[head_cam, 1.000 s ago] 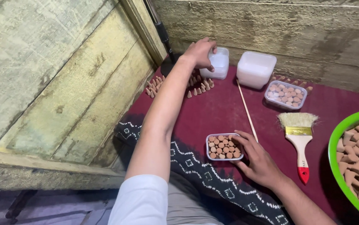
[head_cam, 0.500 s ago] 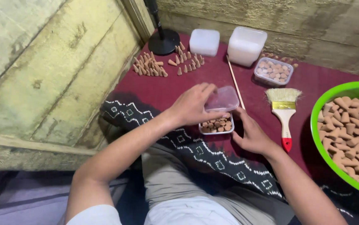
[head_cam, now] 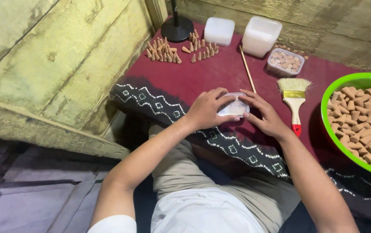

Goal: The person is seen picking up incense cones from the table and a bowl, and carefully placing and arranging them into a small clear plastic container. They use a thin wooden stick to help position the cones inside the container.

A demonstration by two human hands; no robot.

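A small clear plastic box [head_cam: 234,107] with a lid on it sits on the dark red cloth [head_cam: 220,73] in front of me. My left hand [head_cam: 207,108] presses on the box from the left, fingers over the lid. My right hand [head_cam: 265,113] holds its right side, fingertips on the lid edge. The box's contents are hidden under the lid and my fingers.
A green bowl [head_cam: 328,125] full of brown cones stands at the right. A paintbrush [head_cam: 295,98] with a red handle tip and a thin stick [head_cam: 248,69] lie beyond the box. Farther back are loose cones [head_cam: 172,49], two white containers [head_cam: 261,36], a filled small box [head_cam: 285,62] and a black stand [head_cam: 177,31].
My left hand fetched a clear lid from the back stack and brought it down over the small box of cones. Both hands now press on the lidded box.
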